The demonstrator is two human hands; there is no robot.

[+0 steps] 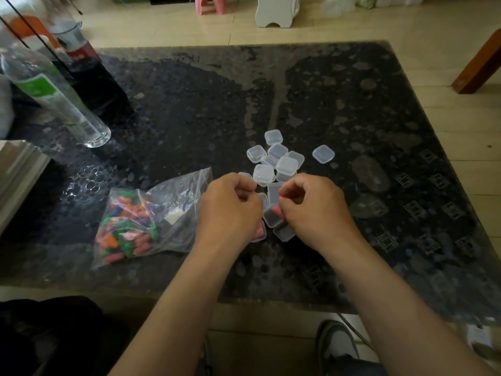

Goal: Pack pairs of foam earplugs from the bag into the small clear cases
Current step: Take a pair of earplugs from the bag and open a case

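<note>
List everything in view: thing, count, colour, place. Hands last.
Earplug bag: one, clear, mixed-colour earplugs inside, table left of the hands.
Clear cases: about a dozen, heaped beyond the hands; one apart, right.
Open case: one, between the hands.
Bottles: two, clear and dark, far left.
Table: one, dark patterned glass.
Stools: pink and white, on the floor beyond.
Left hand: curled; grip contents hidden.
Right hand: pinching something pink at the open case.
</note>
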